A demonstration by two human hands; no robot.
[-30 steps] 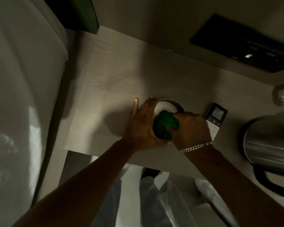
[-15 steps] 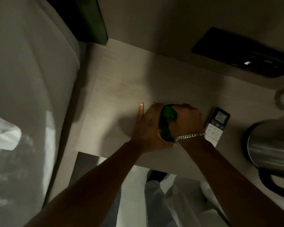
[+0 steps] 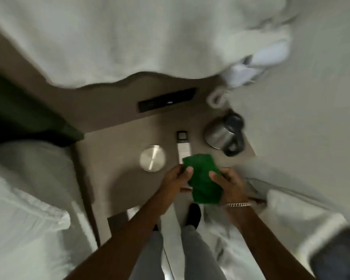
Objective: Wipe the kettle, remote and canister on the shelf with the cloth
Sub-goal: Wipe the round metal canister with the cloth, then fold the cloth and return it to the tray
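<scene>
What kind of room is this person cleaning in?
Probably a hotel bedroom. White bedding lies all around a small bedside shelf, which holds a steel kettle and a remote, with a dark switch panel on the wall behind.

Both hands are now off the canister (image 3: 153, 158), which stands alone with its lid showing. The left hand (image 3: 178, 176) and right hand (image 3: 228, 183) hold the cloth (image 3: 203, 176) spread flat between them, nearer the shelf's front edge.
</scene>
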